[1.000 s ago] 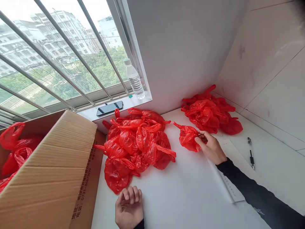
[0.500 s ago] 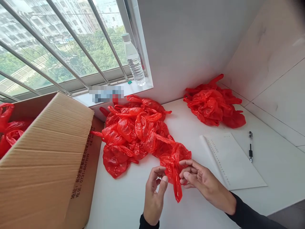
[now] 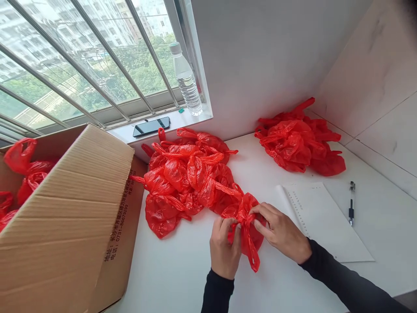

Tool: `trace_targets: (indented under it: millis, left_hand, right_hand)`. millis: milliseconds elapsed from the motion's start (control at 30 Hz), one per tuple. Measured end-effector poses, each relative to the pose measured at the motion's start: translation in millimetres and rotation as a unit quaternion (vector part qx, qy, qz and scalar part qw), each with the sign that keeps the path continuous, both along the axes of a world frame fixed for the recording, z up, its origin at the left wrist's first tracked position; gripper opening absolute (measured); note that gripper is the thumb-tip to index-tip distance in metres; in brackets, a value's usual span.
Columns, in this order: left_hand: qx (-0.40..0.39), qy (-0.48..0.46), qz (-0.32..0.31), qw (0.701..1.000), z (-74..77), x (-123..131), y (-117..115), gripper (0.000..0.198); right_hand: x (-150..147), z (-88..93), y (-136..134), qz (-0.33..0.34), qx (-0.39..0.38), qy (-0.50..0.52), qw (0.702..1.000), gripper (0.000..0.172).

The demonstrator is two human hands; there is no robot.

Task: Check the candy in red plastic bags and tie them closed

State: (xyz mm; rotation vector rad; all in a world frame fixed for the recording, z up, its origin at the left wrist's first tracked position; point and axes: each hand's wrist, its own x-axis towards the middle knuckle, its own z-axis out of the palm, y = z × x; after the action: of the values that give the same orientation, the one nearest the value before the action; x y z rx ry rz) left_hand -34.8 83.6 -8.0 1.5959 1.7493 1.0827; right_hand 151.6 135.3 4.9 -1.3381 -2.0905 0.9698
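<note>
A red plastic bag (image 3: 250,243) lies on the white table, gathered at its middle, with one handle loop hanging toward me. My left hand (image 3: 225,245) pinches the gathered plastic from the left, thumb and forefinger together. From the right, my right hand (image 3: 279,230) pinches the same gathered part, its fingertips close to those of the left. Whether the plastic there is knotted is hard to make out under the fingers. Just behind, a heap of red plastic bags (image 3: 189,174) touches this bag.
A cardboard box (image 3: 74,208) holding red bags stands at left. Another red bag pile (image 3: 296,141) sits by the wall. An open notebook (image 3: 329,221) and pen (image 3: 351,204) lie at right. A water bottle (image 3: 187,82) and phone (image 3: 151,126) rest on the sill.
Both hands have moved in onto the bag, and their fingers, apart before, now pinch its gathered middle. The hanging loop has swung a little to the right. The view has shifted slightly.
</note>
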Motion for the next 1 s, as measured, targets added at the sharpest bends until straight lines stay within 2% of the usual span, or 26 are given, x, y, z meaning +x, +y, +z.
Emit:
trace_targets:
  millis: [100, 200, 333, 433, 500, 633, 800, 867, 933, 1000]
  left_hand:
    - [0.017, 0.006, 0.029, 0.999, 2.0, -9.1, -5.7, 0.013]
    - [0.027, 0.004, 0.054, 0.998, 6.9, -18.8, -12.2, 0.011]
    - [0.028, -0.008, 0.043, 0.999, 12.3, -17.2, -16.2, 0.010]
    - [0.025, -0.016, 0.020, 0.999, 12.4, -10.8, -14.9, 0.010]
    - [0.023, -0.021, 0.027, 0.999, 10.0, -11.0, -11.4, 0.011]
    - [0.017, -0.020, 0.068, 0.997, -0.9, -22.5, 2.8, 0.024]
    - [0.007, -0.008, -0.002, 1.000, -24.2, -30.9, 30.8, 0.030]
    - [0.012, -0.003, -0.009, 1.000, -32.2, -31.7, 43.0, 0.032]
    - [0.017, 0.004, -0.015, 1.000, -34.3, -32.2, 51.2, 0.033]
    - [0.019, 0.015, -0.018, 1.000, -28.2, -31.2, 51.2, 0.032]
  right_hand:
    - [15.0, -1.9, 2.2, -0.048, -0.005, -0.002, 0.999, 0.009]
    - [31.7, -2.2, 1.9, -0.082, 0.037, -0.012, 0.996, 0.007]
    - [34.3, 3.1, -1.7, -0.042, 0.073, 0.006, 0.996, 0.011]
    - [22.0, 6.0, -1.9, -0.005, 0.064, 0.013, 0.998, 0.031]
    - [14.2, 4.6, -1.0, 0.016, 0.062, 0.004, 0.998, 0.039]
    - [12.8, -2.6, -2.1, 0.040, 0.032, -0.003, 0.999, 0.015]
    - [26.9, -12.6, -10.1, 0.008, 0.001, -0.015, 1.000, 0.012]
    - [30.4, -16.1, -12.4, 0.000, -0.002, -0.019, 1.000, 0.018]
    - [31.8, -18.2, -13.8, 0.013, -0.011, -0.023, 1.000, 0.016]
    - [31.8, -18.7, -14.4, 0.026, -0.023, -0.025, 0.999, 0.015]
